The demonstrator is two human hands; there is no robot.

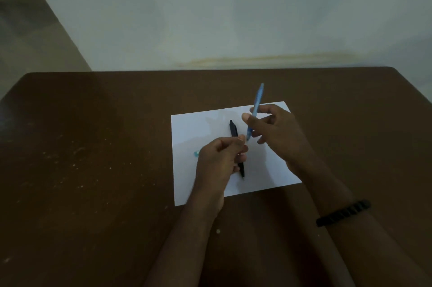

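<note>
Presently we find the right hand (277,133) pinching the blue pen (258,101), the left hand (218,158) pinching its tip; the black pen (233,130) apparently remains to be done.

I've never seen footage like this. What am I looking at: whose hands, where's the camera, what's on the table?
There is no machine: these are a person's two bare hands, filmed by one wide-angle camera worn on their head, looking forward and down. A brown table carries a white sheet of paper. On it lie a black pen and a small teal piece, too small to identify. The right hand holds a blue pen tilted above the sheet, its grip on the barrel. The left hand, fingers curled, meets the pen's lower tip; whether it pinches it is unclear. A dark bracelet sits on the right wrist.
</note>
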